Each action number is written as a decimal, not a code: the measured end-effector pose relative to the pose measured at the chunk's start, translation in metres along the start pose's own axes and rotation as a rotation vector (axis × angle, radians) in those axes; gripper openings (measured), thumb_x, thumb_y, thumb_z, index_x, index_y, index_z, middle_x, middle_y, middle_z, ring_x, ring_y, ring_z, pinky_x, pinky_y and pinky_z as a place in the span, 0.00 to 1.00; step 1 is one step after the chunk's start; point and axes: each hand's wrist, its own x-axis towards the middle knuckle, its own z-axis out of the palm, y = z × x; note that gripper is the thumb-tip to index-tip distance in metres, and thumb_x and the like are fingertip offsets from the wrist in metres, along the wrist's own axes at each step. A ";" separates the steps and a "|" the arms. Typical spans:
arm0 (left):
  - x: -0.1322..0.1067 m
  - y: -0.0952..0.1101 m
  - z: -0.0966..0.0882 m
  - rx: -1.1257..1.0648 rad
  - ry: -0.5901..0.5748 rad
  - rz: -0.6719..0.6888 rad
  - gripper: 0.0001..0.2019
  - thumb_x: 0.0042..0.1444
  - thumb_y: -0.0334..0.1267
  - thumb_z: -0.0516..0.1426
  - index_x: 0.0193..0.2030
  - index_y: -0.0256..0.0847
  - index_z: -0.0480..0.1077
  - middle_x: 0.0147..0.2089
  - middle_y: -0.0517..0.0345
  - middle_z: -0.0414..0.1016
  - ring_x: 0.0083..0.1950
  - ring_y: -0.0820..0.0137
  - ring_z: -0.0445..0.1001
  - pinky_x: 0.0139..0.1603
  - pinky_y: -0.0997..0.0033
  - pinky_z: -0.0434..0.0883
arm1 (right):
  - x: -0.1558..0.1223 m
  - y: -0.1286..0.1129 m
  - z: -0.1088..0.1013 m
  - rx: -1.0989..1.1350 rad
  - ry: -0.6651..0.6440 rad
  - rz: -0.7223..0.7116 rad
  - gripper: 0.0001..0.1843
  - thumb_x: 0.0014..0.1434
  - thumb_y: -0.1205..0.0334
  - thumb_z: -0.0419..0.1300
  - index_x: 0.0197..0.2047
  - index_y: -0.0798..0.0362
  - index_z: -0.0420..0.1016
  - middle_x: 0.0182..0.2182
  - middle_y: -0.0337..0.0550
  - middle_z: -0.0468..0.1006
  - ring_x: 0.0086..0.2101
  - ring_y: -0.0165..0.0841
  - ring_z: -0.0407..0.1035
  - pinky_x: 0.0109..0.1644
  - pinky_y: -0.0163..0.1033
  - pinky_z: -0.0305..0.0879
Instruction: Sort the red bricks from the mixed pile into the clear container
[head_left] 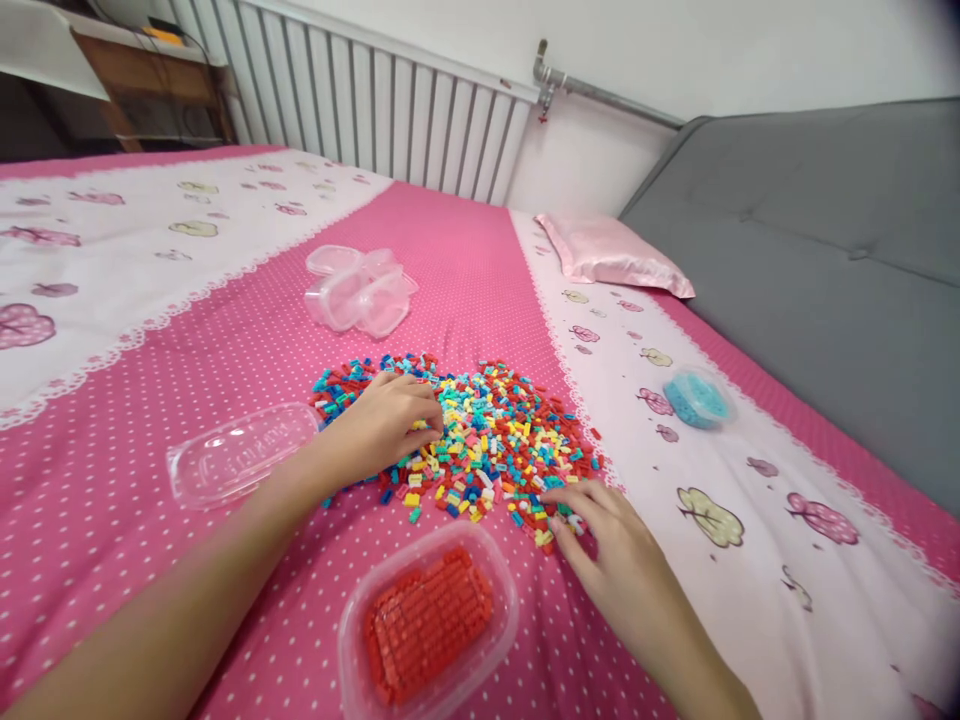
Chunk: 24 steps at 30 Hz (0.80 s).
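Observation:
A wide heap of small plastic building bricks (pixel 495 440) in red, yellow, blue, teal and white lies on the pink dotted bedspread. My left hand (pixel 394 420) reaches over the heap's left part, fingers curled down and drawn together; whatever is between the fingertips is hidden. At the heap's near right edge is my right hand (pixel 607 535), its thumb and fingers apart, with the tips at loose bricks. Between my forearms sits a clear plastic tub (pixel 502 570) with red bricks (pixel 431 625) packed in rows.
Left of the heap lies a clear lid (pixel 240 455). Several clear empty containers (pixel 360 290) are grouped beyond it. A tub of light blue bricks (pixel 697 397) stands at the right. Farther off are a pink pillow (pixel 615 255), the grey headboard (pixel 810 220) and a white radiator (pixel 390 100).

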 end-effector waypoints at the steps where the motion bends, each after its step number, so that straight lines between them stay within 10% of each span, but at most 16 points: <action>1: 0.000 0.000 -0.001 -0.028 -0.009 0.005 0.10 0.68 0.39 0.58 0.37 0.40 0.77 0.40 0.55 0.78 0.46 0.64 0.73 0.50 0.63 0.57 | 0.000 0.000 0.001 0.001 -0.009 0.000 0.14 0.68 0.69 0.53 0.48 0.51 0.78 0.46 0.49 0.77 0.48 0.42 0.72 0.54 0.52 0.69; 24: -0.001 0.037 0.018 0.205 -0.111 -0.090 0.05 0.55 0.32 0.65 0.28 0.43 0.80 0.39 0.52 0.76 0.49 0.57 0.69 0.57 0.50 0.56 | -0.004 -0.002 0.008 0.000 -0.028 -0.049 0.16 0.67 0.66 0.54 0.54 0.49 0.76 0.49 0.49 0.75 0.50 0.44 0.73 0.54 0.53 0.72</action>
